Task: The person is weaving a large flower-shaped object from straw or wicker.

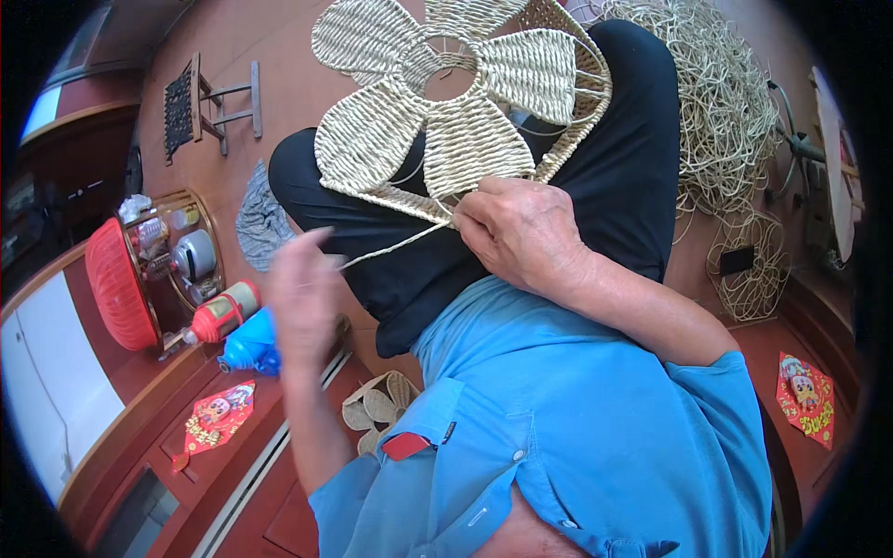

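A woven straw basket with large flower petals around a round opening rests across my lap, its wire frame showing between petals. My right hand is closed, its thumb and fingers pinching the basket's near rim just below the lowest petal. From that spot a pale twisted cord runs straight out to the left. It reaches the fingers of my left hand, which is raised off the basket and smeared by motion. The cord looks drawn tight between the two hands. The fingertips of my right hand partly hide the rim.
A big heap of loose straw cord lies on the floor at right. At left are a wooden stool, a round rack of containers, a red bottle and a blue bottle. Another woven piece sits beside me.
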`<state>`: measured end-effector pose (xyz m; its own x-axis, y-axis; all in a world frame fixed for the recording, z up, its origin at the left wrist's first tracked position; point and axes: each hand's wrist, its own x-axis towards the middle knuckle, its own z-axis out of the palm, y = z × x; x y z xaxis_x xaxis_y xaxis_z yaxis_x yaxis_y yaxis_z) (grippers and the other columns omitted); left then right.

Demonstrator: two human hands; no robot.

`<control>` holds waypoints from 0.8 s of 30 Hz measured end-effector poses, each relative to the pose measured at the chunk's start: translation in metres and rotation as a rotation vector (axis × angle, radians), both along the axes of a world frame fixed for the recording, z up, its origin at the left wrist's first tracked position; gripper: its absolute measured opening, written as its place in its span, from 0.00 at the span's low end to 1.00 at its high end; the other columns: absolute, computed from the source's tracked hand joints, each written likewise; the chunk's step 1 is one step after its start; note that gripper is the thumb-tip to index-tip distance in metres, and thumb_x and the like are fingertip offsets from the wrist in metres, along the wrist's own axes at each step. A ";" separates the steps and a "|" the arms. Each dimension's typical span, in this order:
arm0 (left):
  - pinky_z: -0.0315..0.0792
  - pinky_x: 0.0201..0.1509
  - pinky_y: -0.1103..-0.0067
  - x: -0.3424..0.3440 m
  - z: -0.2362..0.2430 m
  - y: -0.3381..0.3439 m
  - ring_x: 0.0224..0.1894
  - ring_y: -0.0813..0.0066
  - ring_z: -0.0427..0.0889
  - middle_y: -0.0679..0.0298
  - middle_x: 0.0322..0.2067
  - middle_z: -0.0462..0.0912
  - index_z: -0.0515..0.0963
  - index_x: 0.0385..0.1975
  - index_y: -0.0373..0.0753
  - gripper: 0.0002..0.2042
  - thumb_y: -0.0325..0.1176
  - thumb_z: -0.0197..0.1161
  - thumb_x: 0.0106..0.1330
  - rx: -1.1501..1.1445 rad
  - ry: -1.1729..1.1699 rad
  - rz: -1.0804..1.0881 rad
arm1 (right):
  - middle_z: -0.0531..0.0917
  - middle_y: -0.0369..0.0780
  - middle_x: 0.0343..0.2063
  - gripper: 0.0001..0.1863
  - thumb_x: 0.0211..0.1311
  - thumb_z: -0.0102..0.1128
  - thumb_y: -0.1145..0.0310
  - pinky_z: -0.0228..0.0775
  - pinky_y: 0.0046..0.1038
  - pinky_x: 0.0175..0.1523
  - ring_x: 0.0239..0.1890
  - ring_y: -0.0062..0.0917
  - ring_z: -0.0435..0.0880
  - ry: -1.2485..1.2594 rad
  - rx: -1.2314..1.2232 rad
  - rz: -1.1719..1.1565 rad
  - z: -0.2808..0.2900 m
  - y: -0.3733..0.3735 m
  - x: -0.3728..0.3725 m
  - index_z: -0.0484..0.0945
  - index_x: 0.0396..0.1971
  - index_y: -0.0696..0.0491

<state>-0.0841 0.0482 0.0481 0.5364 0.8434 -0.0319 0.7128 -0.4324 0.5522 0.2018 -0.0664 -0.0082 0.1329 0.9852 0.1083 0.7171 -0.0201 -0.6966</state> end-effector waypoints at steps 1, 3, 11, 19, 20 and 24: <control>0.79 0.57 0.72 0.033 -0.001 -0.025 0.49 0.73 0.86 0.63 0.47 0.89 0.85 0.56 0.36 0.12 0.32 0.66 0.78 -0.109 -0.020 -0.023 | 0.85 0.39 0.27 0.08 0.67 0.71 0.64 0.83 0.40 0.38 0.32 0.37 0.90 0.009 0.000 -0.001 0.001 0.001 0.001 0.89 0.30 0.51; 0.80 0.53 0.74 0.049 -0.008 -0.035 0.44 0.76 0.86 0.65 0.43 0.89 0.86 0.53 0.35 0.11 0.32 0.66 0.78 -0.216 -0.051 -0.043 | 0.85 0.39 0.27 0.08 0.67 0.71 0.65 0.83 0.39 0.38 0.32 0.37 0.90 0.009 0.000 0.002 0.002 0.002 0.000 0.89 0.29 0.51; 0.69 0.31 0.81 0.066 -0.019 0.014 0.27 0.87 0.74 0.72 0.25 0.82 0.87 0.36 0.35 0.07 0.32 0.76 0.72 -0.264 -0.134 0.146 | 0.86 0.44 0.27 0.11 0.64 0.67 0.64 0.86 0.44 0.42 0.33 0.42 0.92 0.032 -0.064 -0.043 0.000 0.004 -0.004 0.86 0.25 0.54; 0.72 0.25 0.82 0.106 -0.015 -0.004 0.22 0.86 0.78 0.71 0.23 0.82 0.86 0.46 0.33 0.12 0.36 0.62 0.81 -0.656 0.021 0.042 | 0.87 0.46 0.27 0.11 0.63 0.67 0.65 0.86 0.43 0.41 0.33 0.42 0.92 0.036 -0.081 -0.061 -0.003 0.002 -0.004 0.86 0.26 0.55; 0.72 0.25 0.82 0.108 -0.012 -0.002 0.22 0.86 0.78 0.71 0.23 0.82 0.86 0.46 0.33 0.12 0.36 0.62 0.81 -0.657 0.019 0.045 | 0.87 0.46 0.27 0.10 0.63 0.67 0.65 0.86 0.42 0.41 0.33 0.42 0.92 0.025 -0.062 -0.059 -0.004 0.002 -0.004 0.86 0.27 0.56; 0.68 0.14 0.86 0.112 -0.012 0.012 0.16 0.85 0.78 0.68 0.22 0.81 0.76 0.49 0.37 0.06 0.32 0.56 0.82 -1.251 -0.061 0.094 | 0.87 0.45 0.28 0.10 0.64 0.68 0.65 0.86 0.41 0.41 0.33 0.41 0.92 -0.008 -0.059 -0.009 -0.002 0.001 -0.002 0.85 0.29 0.56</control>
<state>0.0281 0.0601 0.0357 0.5044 0.2886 -0.8138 0.6714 0.4615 0.5799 0.1996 -0.0658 -0.0099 0.1415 0.9886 0.0514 0.7221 -0.0676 -0.6884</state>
